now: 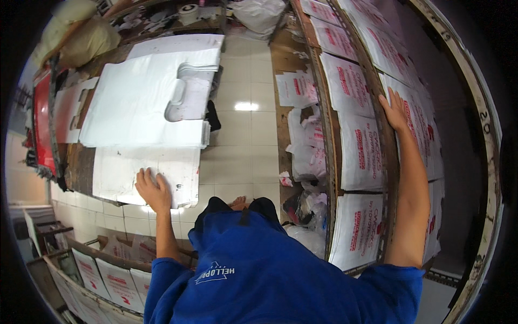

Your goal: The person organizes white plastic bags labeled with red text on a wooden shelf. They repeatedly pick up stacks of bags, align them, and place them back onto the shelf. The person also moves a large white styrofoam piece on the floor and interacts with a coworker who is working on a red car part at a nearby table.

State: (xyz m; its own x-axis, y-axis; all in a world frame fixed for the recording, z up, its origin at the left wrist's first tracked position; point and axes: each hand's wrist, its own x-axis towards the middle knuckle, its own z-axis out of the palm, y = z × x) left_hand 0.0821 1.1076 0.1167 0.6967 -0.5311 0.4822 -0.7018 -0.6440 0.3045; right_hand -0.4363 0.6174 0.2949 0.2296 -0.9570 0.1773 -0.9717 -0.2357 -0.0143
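My left hand [155, 190] rests with fingers spread on a white board [129, 167] at the near end of the table. Just beyond it lies a stack of plain white plastic bags [135, 100] with cut-out handles. On the right, my right hand [396, 112] is stretched out and laid on a white bag with red print [413, 116] on the upper rack shelf. Its fingers are extended, and nothing shows between them and the bag surface. More red-printed bags [360, 146] lie in a row on the shelf below.
A wooden and metal rack [386, 162] runs along my right side. Loose crumpled plastic [307, 143] fills its lowest level. Tiled floor [237, 129] separates table and rack. Behind on the left stands another rack with printed bags [116, 281]. A red panel [44, 119] stands beyond the table's left end.
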